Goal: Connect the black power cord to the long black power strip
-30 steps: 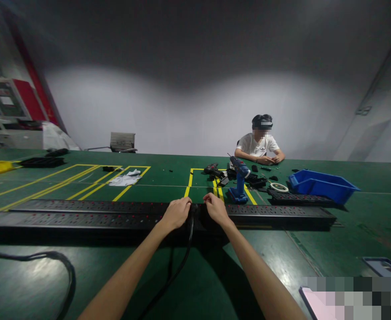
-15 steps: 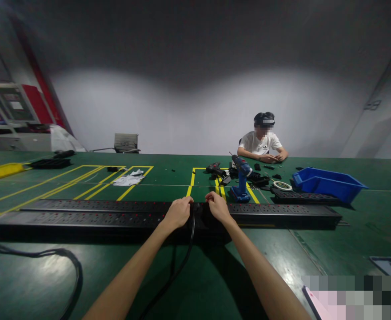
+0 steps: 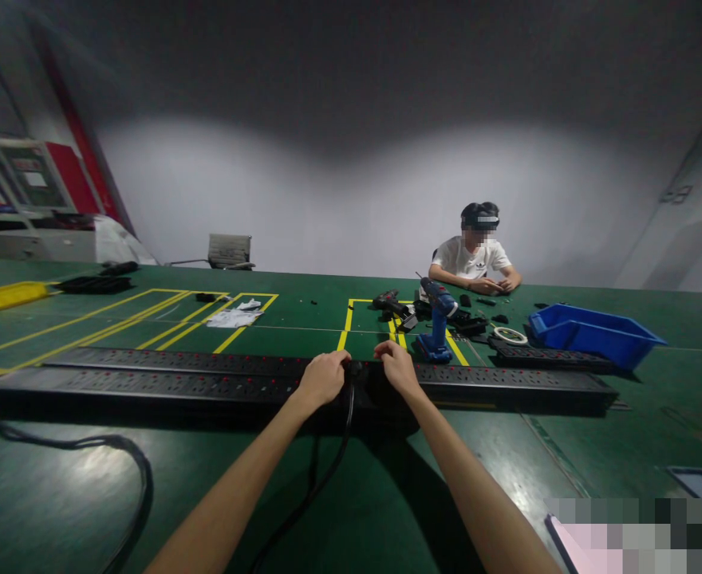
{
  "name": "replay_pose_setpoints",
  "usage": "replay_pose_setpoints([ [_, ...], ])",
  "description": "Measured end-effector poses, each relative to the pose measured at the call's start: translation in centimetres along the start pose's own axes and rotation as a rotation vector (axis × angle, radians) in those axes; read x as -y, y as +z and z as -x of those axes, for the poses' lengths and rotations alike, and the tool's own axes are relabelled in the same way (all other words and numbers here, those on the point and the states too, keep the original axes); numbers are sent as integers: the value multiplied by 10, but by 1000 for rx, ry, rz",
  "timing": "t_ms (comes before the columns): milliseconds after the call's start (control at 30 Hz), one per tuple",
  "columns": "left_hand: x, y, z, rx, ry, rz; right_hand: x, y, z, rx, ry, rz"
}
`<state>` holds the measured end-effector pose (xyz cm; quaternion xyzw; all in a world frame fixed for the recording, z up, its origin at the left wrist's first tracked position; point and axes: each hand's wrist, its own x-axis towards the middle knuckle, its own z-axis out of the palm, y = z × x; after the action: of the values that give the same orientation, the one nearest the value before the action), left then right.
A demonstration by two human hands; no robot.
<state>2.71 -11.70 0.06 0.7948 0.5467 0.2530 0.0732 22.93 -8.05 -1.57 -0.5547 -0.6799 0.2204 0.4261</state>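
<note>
Two long black power strips lie side by side across the table: the front strip point(image 3: 147, 388) and the rear strip point(image 3: 506, 380), both with rows of sockets and small red dots. My left hand point(image 3: 325, 378) rests at the front strip with its fingers curled in a pinch. Across a small gap, my right hand point(image 3: 398, 369) is also closed, thumb and forefinger together. What either hand pinches, if anything, is too small or hidden. A black cable point(image 3: 349, 414) rises between the hands to a dark fitting point(image 3: 358, 370) on the strip.
Beyond the strips stand a blue cordless drill point(image 3: 438, 319), a second drill point(image 3: 390, 301), loose black parts and a tape roll point(image 3: 510, 336). A blue bin point(image 3: 596, 331) is at right. Another thick cable point(image 3: 141, 470) curves at front left. A person point(image 3: 474, 255) sits opposite.
The view has shifted slightly, so things appear a little further right. Both hands stay at nearly the same spot on the strips, still closed.
</note>
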Motion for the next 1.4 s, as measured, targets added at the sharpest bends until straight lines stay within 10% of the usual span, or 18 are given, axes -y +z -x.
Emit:
replay_pose_setpoints([
  [1400, -3, 1, -6, -19, -39, -91, 21, -1, 18, 122, -244, 461],
])
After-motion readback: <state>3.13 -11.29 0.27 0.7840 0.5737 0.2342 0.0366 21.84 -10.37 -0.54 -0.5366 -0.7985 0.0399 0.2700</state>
